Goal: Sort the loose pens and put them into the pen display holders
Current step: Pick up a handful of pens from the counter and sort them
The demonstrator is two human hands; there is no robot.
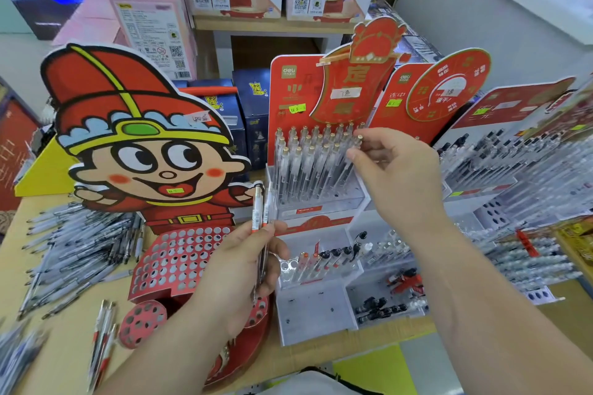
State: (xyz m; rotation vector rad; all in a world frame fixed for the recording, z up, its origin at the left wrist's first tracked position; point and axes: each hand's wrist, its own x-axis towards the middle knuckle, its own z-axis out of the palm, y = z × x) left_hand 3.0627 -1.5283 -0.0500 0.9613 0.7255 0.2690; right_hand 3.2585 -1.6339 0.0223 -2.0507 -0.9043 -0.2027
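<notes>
The cartoon figure [138,138] wears a red hat and robe with yellow trim and a green gem. Its red tray [179,260] is dotted with round holes. The standing pens [308,157] are clear with gold caps before a red backboard [288,90]; the bundled pens [257,208] carry orange-red bands.

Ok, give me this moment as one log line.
phase: loading holder | left hand: holds spare pens | right hand: pinches gold-capped pen at holder's right end | loose pens: piled on table
</notes>
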